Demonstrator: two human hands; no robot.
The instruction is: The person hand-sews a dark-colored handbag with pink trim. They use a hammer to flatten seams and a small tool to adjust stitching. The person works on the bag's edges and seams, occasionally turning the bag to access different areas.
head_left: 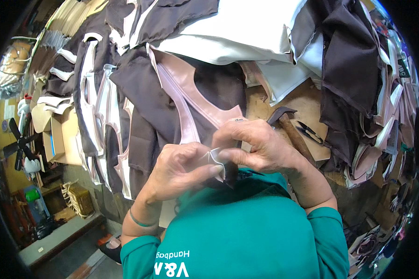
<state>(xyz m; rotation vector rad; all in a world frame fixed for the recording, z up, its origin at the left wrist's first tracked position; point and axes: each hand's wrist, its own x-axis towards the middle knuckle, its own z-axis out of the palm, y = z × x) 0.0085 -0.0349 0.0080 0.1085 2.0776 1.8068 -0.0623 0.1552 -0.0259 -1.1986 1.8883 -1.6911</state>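
My left hand (180, 169) and my right hand (253, 143) meet close in front of my chest, both closed in pinches. Between their fingertips is the folded end of a bag panel, its white underside (215, 156) turned up. From there the panel's glossy pink trim (185, 118) runs away from me over dark brown fabric (146, 95). The trim has a curved cut-out edge. Fingers cover part of the fold, so its exact shape is hidden. Right of my right hand lies a hammer (294, 137), with black thread snips (310, 132) beside it.
White panels (237, 44) lie piled at the far side. More dark and pink pieces hang at the right (351, 60) and left (91, 88). An open cardboard box (63, 135) and a black fan (21, 145) stand at the left.
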